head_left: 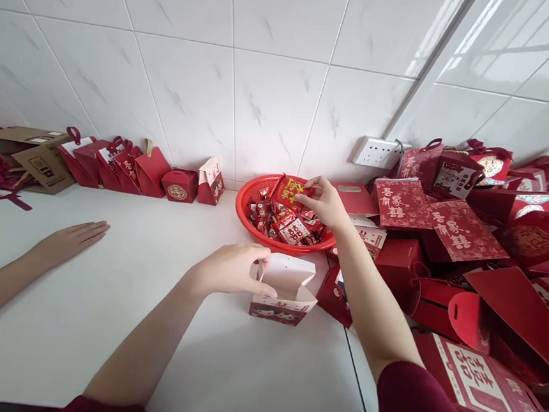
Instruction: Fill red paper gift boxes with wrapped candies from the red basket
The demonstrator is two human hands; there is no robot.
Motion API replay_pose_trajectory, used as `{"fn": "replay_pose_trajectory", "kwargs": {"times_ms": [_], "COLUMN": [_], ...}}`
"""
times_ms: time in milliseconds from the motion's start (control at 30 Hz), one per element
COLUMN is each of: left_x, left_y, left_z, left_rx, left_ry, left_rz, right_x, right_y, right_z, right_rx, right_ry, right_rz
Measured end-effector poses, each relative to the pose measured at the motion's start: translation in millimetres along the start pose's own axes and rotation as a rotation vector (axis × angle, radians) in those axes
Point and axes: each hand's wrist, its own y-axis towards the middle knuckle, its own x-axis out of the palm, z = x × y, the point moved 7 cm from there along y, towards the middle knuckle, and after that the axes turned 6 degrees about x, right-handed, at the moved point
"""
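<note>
An open red and white paper box (pixel 282 310) stands upright on the white table. My left hand (pixel 235 270) grips its left wall between thumb and fingers. Above the red plastic basket (pixel 244 219), my right hand (pixel 323 202) pinches a red packet with yellow-green lettering (pixel 289 190) at its right edge. Small wrapped candies (pixel 294 229) lie in the basket, just beyond the open box.
Another person's hand (pixel 77 237) rests flat at the left. Small red boxes (pixel 150 171) line the tiled wall beside a cardboard box (pixel 47 164). Many red boxes (pixel 455 228) are heaped at the right, below a power socket (pixel 378 152).
</note>
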Motion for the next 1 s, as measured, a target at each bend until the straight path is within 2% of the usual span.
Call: {"fn": "replay_pose_trajectory", "kwargs": {"times_ms": [67,133,233,333,533,767,900,1000], "left_x": [0.0,0.5,2.1,4.6,7.2,10.1,10.9,9.6], "left_y": [-1.0,-2.7,-5.0,-5.2,-8.0,-15.1,-13.5,-12.4], "left_z": [1.2,3.0,6.3,10.2,15.9,25.9,22.0,22.2], "left_rx": [-0.017,-0.039,-0.071,-0.074,-0.1,-0.059,-0.07,-0.071], "left_ry": [0.006,0.018,0.043,0.043,0.075,0.121,0.121,0.114], "left_rz": [0.005,0.013,0.026,0.026,0.008,0.008,-0.006,-0.01], "right_x": [-3.3,-9.0,-17.4,-22.0,-41.2,-70.2,-78.5,-79.9], "right_y": [-31.4,-59.8,-91.1,-108.0,-122.1,-137.1,-133.9,-122.1], "right_z": [-15.8,-29.0,-41.6,-48.2,-61.1,-71.4,-62.2,-45.7], "right_rx": [-0.026,-0.052,-0.078,-0.098,-0.2,-0.269,-0.283,-0.215], "right_ry": [0.229,0.337,0.39,0.374,0.298,0.225,0.19,0.044], "right_rz": [-0.068,-0.092,-0.097,-0.111,-0.026,0.188,0.318,0.382]}}
